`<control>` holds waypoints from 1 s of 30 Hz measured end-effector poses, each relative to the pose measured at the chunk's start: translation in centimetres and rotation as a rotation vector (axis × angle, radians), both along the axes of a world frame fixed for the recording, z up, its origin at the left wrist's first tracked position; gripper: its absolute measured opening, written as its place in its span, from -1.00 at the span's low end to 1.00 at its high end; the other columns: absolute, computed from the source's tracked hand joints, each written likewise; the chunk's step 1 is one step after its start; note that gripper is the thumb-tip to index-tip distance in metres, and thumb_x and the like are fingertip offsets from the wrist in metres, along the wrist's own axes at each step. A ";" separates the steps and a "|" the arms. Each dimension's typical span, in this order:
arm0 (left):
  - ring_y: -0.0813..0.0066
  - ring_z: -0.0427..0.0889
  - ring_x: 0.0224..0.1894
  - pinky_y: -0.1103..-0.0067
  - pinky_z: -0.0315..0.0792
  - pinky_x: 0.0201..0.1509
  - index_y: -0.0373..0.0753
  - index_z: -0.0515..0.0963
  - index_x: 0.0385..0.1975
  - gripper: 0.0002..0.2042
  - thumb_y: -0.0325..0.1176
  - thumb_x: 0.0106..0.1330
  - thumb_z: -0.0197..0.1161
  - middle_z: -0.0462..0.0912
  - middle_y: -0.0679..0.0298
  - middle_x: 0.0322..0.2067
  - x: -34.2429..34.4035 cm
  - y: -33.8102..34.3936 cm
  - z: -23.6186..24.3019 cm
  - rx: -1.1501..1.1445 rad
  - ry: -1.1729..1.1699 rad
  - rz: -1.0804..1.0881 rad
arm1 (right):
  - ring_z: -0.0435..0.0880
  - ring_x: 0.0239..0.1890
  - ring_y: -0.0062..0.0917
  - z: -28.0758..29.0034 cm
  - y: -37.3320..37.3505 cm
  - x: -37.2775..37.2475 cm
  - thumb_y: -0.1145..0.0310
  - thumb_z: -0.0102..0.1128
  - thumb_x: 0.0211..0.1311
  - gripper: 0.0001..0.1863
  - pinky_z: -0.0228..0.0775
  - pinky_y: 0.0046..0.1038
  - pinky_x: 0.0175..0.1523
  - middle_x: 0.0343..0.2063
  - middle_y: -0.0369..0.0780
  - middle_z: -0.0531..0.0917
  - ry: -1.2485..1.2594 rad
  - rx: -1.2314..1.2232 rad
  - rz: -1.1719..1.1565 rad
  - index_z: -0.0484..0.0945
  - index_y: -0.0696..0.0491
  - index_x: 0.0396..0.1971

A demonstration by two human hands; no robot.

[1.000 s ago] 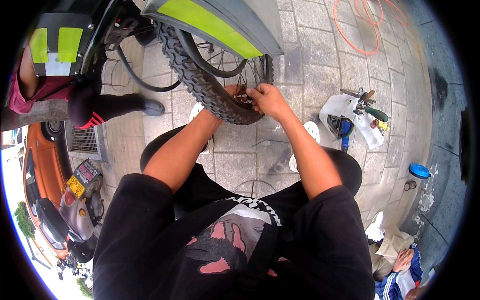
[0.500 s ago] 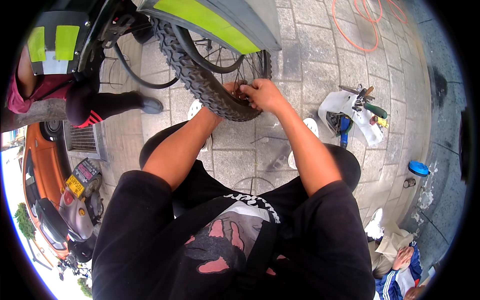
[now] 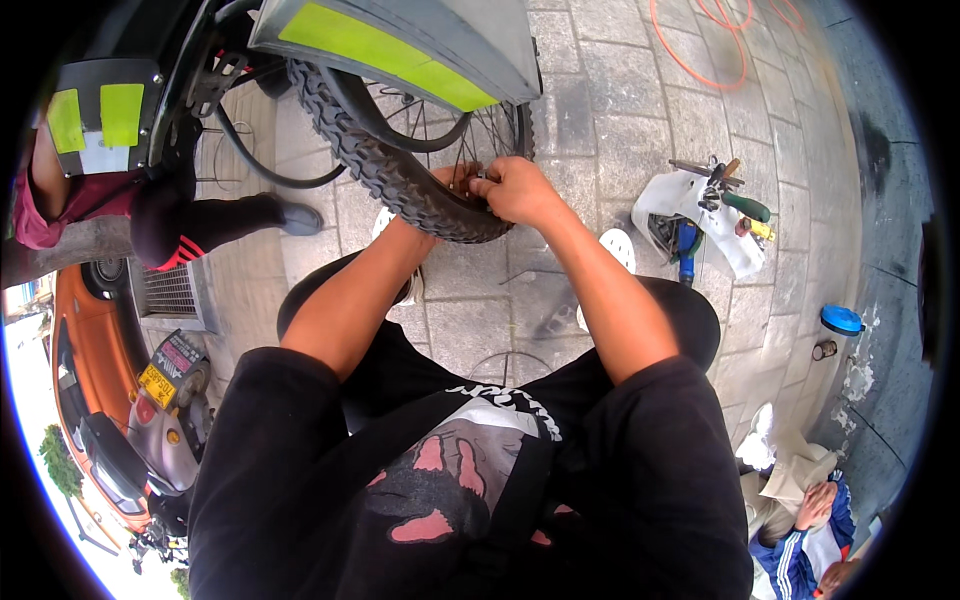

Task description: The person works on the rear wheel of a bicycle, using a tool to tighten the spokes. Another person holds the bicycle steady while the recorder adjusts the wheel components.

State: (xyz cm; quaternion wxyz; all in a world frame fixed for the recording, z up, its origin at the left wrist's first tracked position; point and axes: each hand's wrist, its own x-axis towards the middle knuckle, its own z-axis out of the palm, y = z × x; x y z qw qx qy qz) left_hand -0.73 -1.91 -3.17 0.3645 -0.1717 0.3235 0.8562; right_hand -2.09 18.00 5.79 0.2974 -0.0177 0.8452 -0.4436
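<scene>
A bicycle wheel with a knobby black tyre [image 3: 375, 165] stands in front of me under a grey mudguard-like panel [image 3: 400, 45] with a yellow-green stripe. A loop of black inner tube [image 3: 405, 138] hangs out of it across the spokes. My left hand [image 3: 456, 178] reaches round behind the tyre to the rim's lower part; its curled fingers show only in part. From the right, my right hand [image 3: 517, 190] meets it there, thumb and fingers pinched close together inside the rim. Whatever lies between the fingertips is too small and hidden to name.
A white bag [image 3: 655, 205] with several hand tools, one green-handled [image 3: 745, 207], lies on the paving to the right. Beyond are a blue round container [image 3: 841, 321], an orange hose [image 3: 740, 70] and a seated person [image 3: 805, 510]. Another person's leg [image 3: 220, 220] extends at left.
My right hand has shifted slightly left along the rim, and its fingers have drawn in closer to my left hand. The whole view has moved a little.
</scene>
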 end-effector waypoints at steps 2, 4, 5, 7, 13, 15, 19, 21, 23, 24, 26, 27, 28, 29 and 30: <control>0.52 0.68 -0.16 0.57 0.61 -0.04 -0.33 0.47 0.14 -0.69 -0.27 0.56 0.11 0.66 0.27 -0.14 0.1 0.1 0.8 -0.010 0.045 -0.009 | 0.72 -0.14 -0.02 -0.3 -0.1 0.1 0.21 0.33 0.25 -0.68 0.53 -0.17 -0.03 -0.30 0.10 0.72 0.028 0.027 -0.006 0.71 0.21 -0.26; 0.51 0.68 -0.16 0.58 0.62 -0.04 -0.33 0.47 0.14 -0.69 -0.27 0.55 0.13 0.66 0.26 -0.13 0.1 -0.1 0.4 -0.006 0.054 0.018 | 0.72 -0.14 -0.02 -0.3 -0.4 0.3 0.21 0.33 0.24 -0.68 0.53 -0.17 -0.03 -0.31 0.10 0.72 0.067 0.033 -0.017 0.71 0.22 -0.29; 0.50 0.69 -0.15 0.57 0.62 -0.03 -0.32 0.48 0.14 -0.69 -0.28 0.55 0.12 0.66 0.26 -0.12 0.1 0.0 0.7 0.048 0.034 0.042 | 0.72 -0.14 -0.02 0.0 -0.4 0.7 0.21 0.33 0.24 -0.68 0.53 -0.17 -0.04 -0.32 0.10 0.72 0.091 0.030 -0.033 0.70 0.22 -0.30; 0.48 0.69 -0.13 0.55 0.63 -0.02 -0.30 0.49 0.14 -0.71 -0.29 0.56 0.09 0.67 0.25 -0.11 0.7 0.2 1.3 0.111 -0.017 0.088 | 0.72 -0.14 -0.02 -0.3 -0.3 0.7 0.20 0.32 0.24 -0.67 0.53 -0.17 -0.04 -0.32 0.10 0.71 0.085 0.021 -0.040 0.70 0.22 -0.32; 0.42 0.71 -0.11 0.49 0.64 0.03 -0.22 0.50 0.14 -0.73 -0.32 0.57 0.03 0.68 0.24 -0.09 1.1 -0.9 -1.4 0.175 -0.175 0.123 | 0.70 -0.11 -0.01 -0.3 -0.3 0.2 0.18 0.29 0.24 -0.66 0.53 -0.14 0.00 -0.26 0.07 0.72 0.143 0.068 0.077 0.68 0.20 -0.26; 0.41 0.71 -0.13 0.48 0.63 0.03 -0.23 0.51 0.13 -0.74 -0.31 0.58 0.01 0.69 0.24 -0.14 0.9 -0.9 -2.7 0.143 -0.247 0.187 | 0.70 -0.09 0.01 -0.2 -0.8 0.4 0.19 0.28 0.24 -0.67 0.54 -0.12 0.03 -0.23 0.06 0.72 0.213 0.129 0.106 0.68 0.17 -0.21; 0.40 0.71 -0.19 0.51 0.62 -0.01 -0.26 0.55 0.06 -0.74 -0.29 0.56 0.04 0.71 0.27 -0.27 0.6 -0.3 -0.8 0.157 -0.351 0.294 | 0.69 -0.07 0.02 -1.0 -1.1 1.3 0.20 0.24 0.26 -0.68 0.54 -0.09 0.06 -0.21 0.06 0.73 0.215 0.180 0.009 0.68 0.14 -0.17; 0.40 0.70 -0.20 0.55 0.61 -0.03 -0.26 0.58 -0.01 -0.76 -0.28 0.54 0.07 0.70 0.27 -0.31 0.6 0.4 0.0 -0.003 -0.296 0.296 | 0.69 -0.07 0.03 -0.3 -1.4 1.5 0.21 0.23 0.27 -0.69 0.54 -0.09 0.06 -0.21 0.07 0.72 0.173 0.180 -0.033 0.68 0.14 -0.18; 0.42 0.69 -0.24 0.58 0.60 -0.08 -0.26 0.61 -0.09 -0.79 -0.28 0.51 0.12 0.69 0.28 -0.34 0.5 0.9 0.7 -0.124 -0.205 0.234 | 0.70 -0.09 0.03 -1.0 -1.4 1.7 0.20 0.23 0.27 -0.69 0.54 -0.09 0.05 -0.22 0.06 0.73 0.180 0.182 -0.063 0.69 0.15 -0.21; 0.43 0.68 -0.26 0.59 0.59 -0.11 -0.26 0.61 -0.13 -0.80 -0.29 0.50 0.14 0.67 0.29 -0.36 0.4 1.0 1.0 -0.164 -0.141 0.172 | 0.70 -0.09 0.03 -1.3 -1.3 1.7 0.20 0.23 0.27 -0.69 0.54 -0.09 0.04 -0.23 0.06 0.73 0.185 0.183 -0.078 0.69 0.15 -0.23; 0.44 0.65 -0.30 0.59 0.58 -0.17 -0.25 0.62 -0.20 -0.82 -0.29 0.48 0.16 0.64 0.30 -0.39 0.2 0.7 1.5 -0.260 -0.055 0.103 | 0.69 -0.10 0.05 -1.3 -0.8 1.4 0.20 0.24 0.27 -0.69 0.54 -0.11 0.04 -0.26 0.06 0.73 0.119 0.118 -0.087 0.71 0.16 -0.24; 0.45 0.63 -0.33 0.57 0.57 -0.20 -0.25 0.61 -0.23 -0.83 -0.30 0.48 0.16 0.62 0.31 -0.41 0.2 0.4 1.8 -0.316 -0.033 0.097 | 0.68 -0.11 0.06 -1.3 -0.5 1.2 0.20 0.24 0.27 -0.69 0.53 -0.12 0.03 -0.27 0.06 0.73 0.086 0.085 -0.091 0.72 0.16 -0.25; 0.45 0.62 -0.35 0.56 0.56 -0.23 -0.24 0.61 -0.27 -0.83 -0.30 0.48 0.15 0.61 0.32 -0.42 0.1 0.1 2.0 -0.371 -0.010 0.091 | 0.70 -0.17 0.00 -2.4 -0.3 1.0 0.22 0.26 0.27 -0.70 0.55 -0.15 -0.03 -0.31 0.04 0.74 0.046 0.010 -0.121 0.72 0.18 -0.26; 0.47 0.59 -0.37 0.56 0.54 -0.27 -0.24 0.59 -0.28 -0.83 -0.30 0.47 0.15 0.59 0.33 -0.44 -0.1 0.2 2.2 -0.382 -0.014 0.079 | 0.72 -0.23 -0.05 -4.3 -0.1 0.9 0.24 0.27 0.28 -0.71 0.57 -0.19 -0.09 -0.35 0.01 0.74 0.005 -0.064 -0.158 0.72 0.19 -0.27; 0.49 0.57 -0.39 0.56 0.52 -0.30 -0.24 0.58 -0.29 -0.83 -0.31 0.47 0.15 0.57 0.33 -0.45 -0.3 0.2 2.6 -0.395 -0.018 0.074 | 0.74 -0.29 -0.10 -4.8 -0.1 0.8 0.26 0.28 0.29 -0.72 0.58 -0.23 -0.15 -0.39 -0.02 0.75 -0.035 -0.140 -0.190 0.73 0.21 -0.28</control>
